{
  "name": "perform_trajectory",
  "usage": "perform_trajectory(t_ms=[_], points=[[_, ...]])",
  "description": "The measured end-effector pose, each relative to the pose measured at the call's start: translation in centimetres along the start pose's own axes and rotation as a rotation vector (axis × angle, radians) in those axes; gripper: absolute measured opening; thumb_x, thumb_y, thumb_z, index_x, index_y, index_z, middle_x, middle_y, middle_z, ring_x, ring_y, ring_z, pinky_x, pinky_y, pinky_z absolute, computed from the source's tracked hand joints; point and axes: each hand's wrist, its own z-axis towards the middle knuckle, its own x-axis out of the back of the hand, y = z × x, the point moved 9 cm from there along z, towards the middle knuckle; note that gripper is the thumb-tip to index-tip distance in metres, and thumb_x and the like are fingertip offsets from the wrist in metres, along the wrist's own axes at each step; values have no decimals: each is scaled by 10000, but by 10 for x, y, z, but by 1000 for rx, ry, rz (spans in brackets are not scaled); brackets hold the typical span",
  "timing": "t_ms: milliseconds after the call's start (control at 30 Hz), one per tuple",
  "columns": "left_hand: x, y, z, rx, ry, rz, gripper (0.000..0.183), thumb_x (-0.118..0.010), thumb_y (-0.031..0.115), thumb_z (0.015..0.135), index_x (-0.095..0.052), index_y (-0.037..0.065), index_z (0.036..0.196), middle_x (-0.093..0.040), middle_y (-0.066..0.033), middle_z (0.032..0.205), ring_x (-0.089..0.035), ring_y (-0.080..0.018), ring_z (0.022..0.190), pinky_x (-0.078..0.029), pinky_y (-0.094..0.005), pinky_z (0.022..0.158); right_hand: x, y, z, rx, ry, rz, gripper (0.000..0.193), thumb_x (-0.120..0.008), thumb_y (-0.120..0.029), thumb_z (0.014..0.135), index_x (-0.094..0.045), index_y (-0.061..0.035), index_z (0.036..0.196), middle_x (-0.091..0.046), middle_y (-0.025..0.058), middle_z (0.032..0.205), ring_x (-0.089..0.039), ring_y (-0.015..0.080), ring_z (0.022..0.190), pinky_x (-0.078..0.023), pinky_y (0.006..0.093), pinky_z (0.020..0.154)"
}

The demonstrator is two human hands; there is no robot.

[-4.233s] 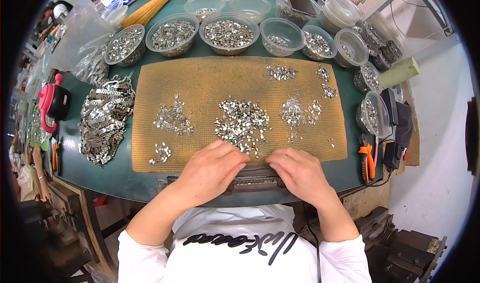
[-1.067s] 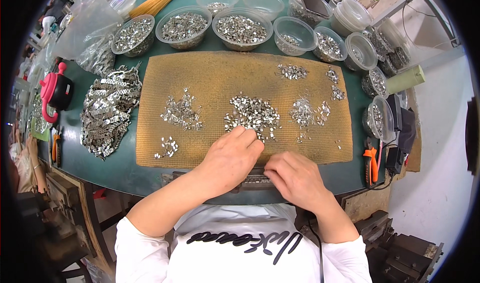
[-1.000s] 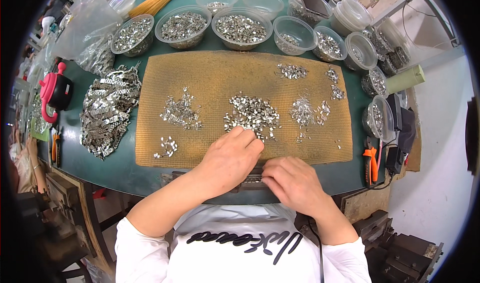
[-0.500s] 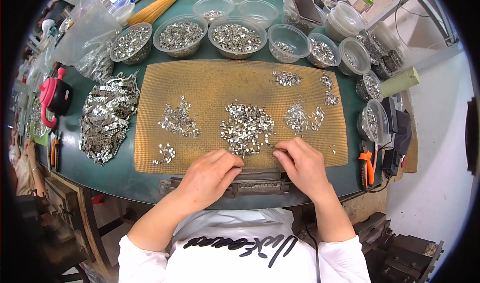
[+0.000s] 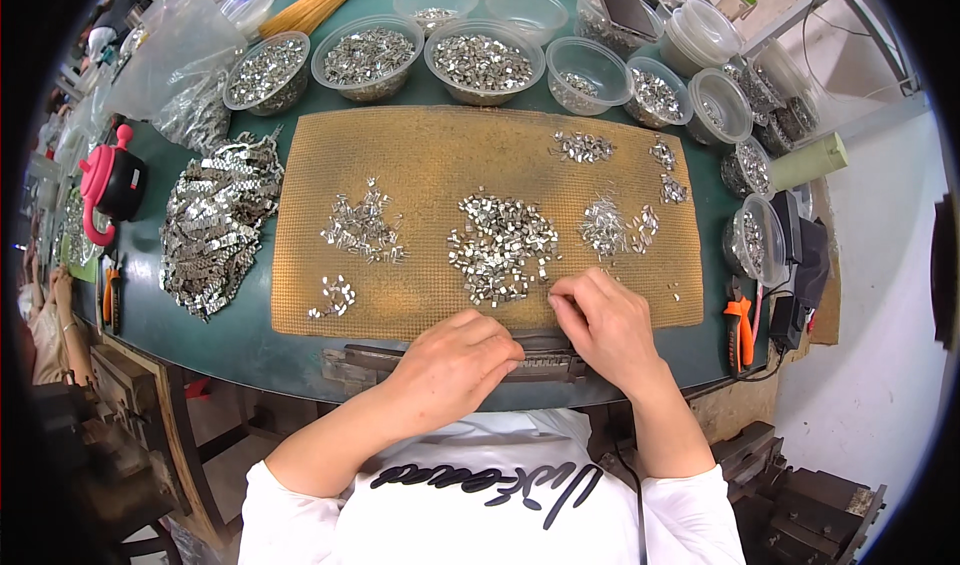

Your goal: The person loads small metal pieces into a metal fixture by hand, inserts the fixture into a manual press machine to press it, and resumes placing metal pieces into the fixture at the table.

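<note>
Left hand [image 5: 452, 363] and right hand [image 5: 608, 327] curled, pinch unclear; plastic bowls [image 5: 485, 94] hold metal pieces [image 5: 482, 60]

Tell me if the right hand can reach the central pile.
Probably yes: the right hand is close beside the pile, nothing visibly stands between, and the left hand is clear of it.
</note>
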Motion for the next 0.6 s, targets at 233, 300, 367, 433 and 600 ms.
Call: perform_trajectory(t_ms=[233, 300, 367, 433, 600], points=[[22, -9, -3, 41, 63, -16, 95, -764, 67, 929, -769, 52, 1022, -732, -87, 975, -683, -295, 930, -560, -407, 810, -6, -44, -15, 144, -96, 173, 163, -797, -98, 885, -683, -76, 999, -714, 61, 1004, -707, 278, 884, -557, 392, 752], [30, -13, -4, 70, 95, -20, 103, -764, 56, 923, -770, 45, 1025, -731, -91, 961, -684, -298, 920, -557, -409, 803, -14, -54, -18, 169, -143, 185, 185, -795, -106, 883, -683, -66, 1025, -711, 59, 1065, -699, 264, 966, -543, 391, 836], [36, -18, -7, 110, 122, -27, 105, -764, 46, 917, -769, 40, 1022, -730, -93, 950, -684, -301, 911, -555, -410, 797, -18, -59, -19, 174, -142, 153, 191, -794, -106, 882, -683, -65, 1032, -709, 60, 1079, -695, 260, 995, -535, 394, 865], [39, -20, -7, 107, 131, -20, 112, -764, 44, 916, -768, 38, 1027, -730, -93, 951, -683, -302, 913, -554, -409, 795, -20, -61, -19, 161, -157, 142, 192, -794, -107, 884, -684, -65, 1035, -708, 62, 1095, -690, 258, 1027, -525, 396, 895], [38, -20, -8, 101, 116, -10, 118, -767, 48, 914, -768, 39, 1031, -729, -93, 951, -684, -302, 913, -555, -407, 793, -20, -49, -18, 86, -256, 213, 158, -779, -108, 910, -694, -67, 1036, -715, 65, 1080, -699, 268, 1011, -542, 395, 875]])
